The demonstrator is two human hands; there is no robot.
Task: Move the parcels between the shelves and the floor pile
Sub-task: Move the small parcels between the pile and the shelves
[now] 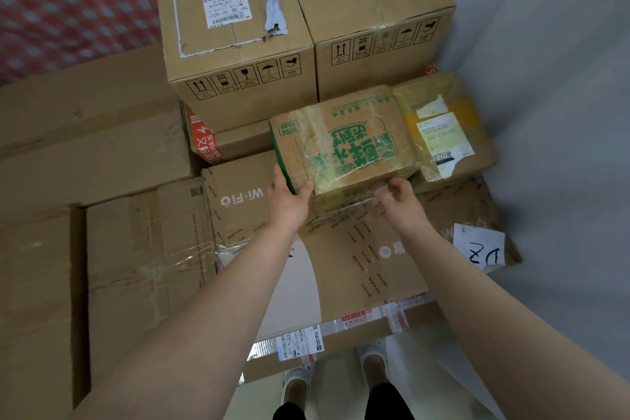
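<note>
Gripping the near-left corner of the green-printed taped carton [344,143], the left hand [289,199] presses thumb against its end face; the right hand [399,201] hovers loosely curled, just short of the near edge. Carton rests on the floor pile, atop a Wi-Fi box [238,201]. Likely lift or set-down; right hand must close. Two tall cartons [238,44] crowd behind, a labelled parcel [443,136] beside.

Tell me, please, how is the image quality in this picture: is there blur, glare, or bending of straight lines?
Head view: wide-angle bending curves the edges of the two tall cartons; the checkered surface at top left is blurred; soft glare sits on the clear tape of the green-printed box; the left hand and right hand look fairly sharp; lighting is dim and even, shadows weak.
</note>
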